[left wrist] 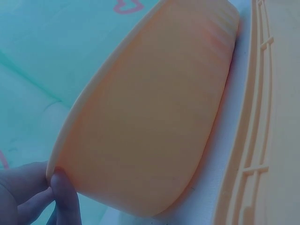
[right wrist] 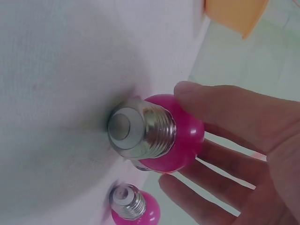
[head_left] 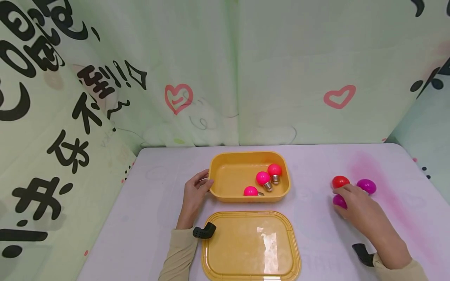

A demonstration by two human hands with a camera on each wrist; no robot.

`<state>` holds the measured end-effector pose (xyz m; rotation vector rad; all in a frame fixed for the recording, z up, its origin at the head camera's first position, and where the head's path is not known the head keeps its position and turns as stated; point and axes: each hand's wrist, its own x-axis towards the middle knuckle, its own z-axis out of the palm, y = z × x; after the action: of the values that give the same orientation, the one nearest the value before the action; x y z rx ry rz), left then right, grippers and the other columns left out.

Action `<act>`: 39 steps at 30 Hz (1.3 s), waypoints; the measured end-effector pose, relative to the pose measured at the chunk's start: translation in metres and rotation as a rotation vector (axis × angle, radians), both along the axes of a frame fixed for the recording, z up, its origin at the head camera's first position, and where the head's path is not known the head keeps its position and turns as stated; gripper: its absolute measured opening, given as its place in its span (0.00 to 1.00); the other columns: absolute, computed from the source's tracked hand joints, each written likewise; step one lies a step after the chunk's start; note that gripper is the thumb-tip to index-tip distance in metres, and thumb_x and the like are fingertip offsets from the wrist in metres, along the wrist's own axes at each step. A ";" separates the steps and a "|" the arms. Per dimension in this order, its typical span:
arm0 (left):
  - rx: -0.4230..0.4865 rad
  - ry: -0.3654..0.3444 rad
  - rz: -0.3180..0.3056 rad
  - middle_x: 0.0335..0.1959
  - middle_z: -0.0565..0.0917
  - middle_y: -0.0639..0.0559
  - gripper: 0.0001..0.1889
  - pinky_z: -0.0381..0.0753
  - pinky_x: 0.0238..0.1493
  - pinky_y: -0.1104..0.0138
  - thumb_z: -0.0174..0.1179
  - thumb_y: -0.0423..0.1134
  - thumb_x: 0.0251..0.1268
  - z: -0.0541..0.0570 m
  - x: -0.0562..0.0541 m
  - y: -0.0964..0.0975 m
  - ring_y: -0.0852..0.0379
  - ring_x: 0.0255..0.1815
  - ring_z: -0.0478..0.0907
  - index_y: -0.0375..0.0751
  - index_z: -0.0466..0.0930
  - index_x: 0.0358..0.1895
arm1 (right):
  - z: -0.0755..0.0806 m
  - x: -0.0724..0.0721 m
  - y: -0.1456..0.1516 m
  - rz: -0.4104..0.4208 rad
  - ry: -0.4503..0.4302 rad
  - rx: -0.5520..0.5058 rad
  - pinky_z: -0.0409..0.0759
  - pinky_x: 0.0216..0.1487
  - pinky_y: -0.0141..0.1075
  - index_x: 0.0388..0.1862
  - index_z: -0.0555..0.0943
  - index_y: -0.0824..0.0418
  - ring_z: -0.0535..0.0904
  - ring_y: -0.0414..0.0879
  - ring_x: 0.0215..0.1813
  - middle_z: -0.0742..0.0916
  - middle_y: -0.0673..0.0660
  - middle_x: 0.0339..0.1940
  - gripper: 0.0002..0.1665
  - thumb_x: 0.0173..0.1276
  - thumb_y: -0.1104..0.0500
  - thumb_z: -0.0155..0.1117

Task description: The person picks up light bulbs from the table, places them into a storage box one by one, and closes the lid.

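Observation:
My left hand point(head_left: 194, 195) pinches the left rim of a yellow plastic container point(head_left: 228, 177), thumb outside and fingers over the edge. Inside it lie three pink light bulbs point(head_left: 262, 178) with silver screw bases, toward the right and front. At the right of the table, my right hand point(head_left: 363, 212) holds a purple light bulb point(right wrist: 185, 136) between thumb and fingers, its metal base pointing away from the palm. Just beyond that hand lie a red light bulb point(head_left: 340, 181) and another purple light bulb point(head_left: 366, 186), whose base is hidden in the head view.
A yellow lid point(head_left: 242, 244) lies flat in front of the container, beside my left forearm. The white table point(head_left: 316, 164) carries a pink stain at its right. Pale green cloth point(head_left: 281, 70) with black lettering and hearts hangs behind and at the sides.

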<state>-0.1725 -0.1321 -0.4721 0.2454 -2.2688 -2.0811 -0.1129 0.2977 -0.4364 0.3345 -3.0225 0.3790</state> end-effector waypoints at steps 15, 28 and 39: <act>-0.013 -0.002 0.007 0.58 0.80 0.43 0.22 0.82 0.40 0.75 0.65 0.34 0.66 0.000 0.000 0.002 0.52 0.51 0.79 0.41 0.78 0.63 | 0.003 -0.003 0.001 0.018 -0.035 -0.016 0.82 0.44 0.59 0.48 0.82 0.74 0.78 0.68 0.48 0.82 0.72 0.44 0.30 0.45 0.64 0.83; -0.008 -0.010 0.016 0.58 0.80 0.43 0.22 0.82 0.39 0.74 0.64 0.33 0.66 0.000 0.000 0.002 0.52 0.50 0.79 0.41 0.78 0.63 | 0.019 -0.009 -0.021 0.078 0.058 -0.041 0.83 0.46 0.56 0.47 0.83 0.71 0.79 0.64 0.49 0.84 0.68 0.45 0.26 0.49 0.67 0.80; 0.000 0.014 -0.001 0.58 0.80 0.41 0.22 0.82 0.39 0.75 0.64 0.33 0.66 -0.001 0.000 0.000 0.53 0.50 0.80 0.39 0.78 0.63 | 0.038 -0.018 -0.049 0.069 0.024 -0.061 0.83 0.47 0.56 0.53 0.82 0.69 0.79 0.65 0.53 0.83 0.68 0.50 0.27 0.53 0.65 0.79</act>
<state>-0.1726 -0.1316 -0.4727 0.2295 -2.2614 -2.0771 -0.1304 0.2486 -0.3985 0.4367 -2.9750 0.4677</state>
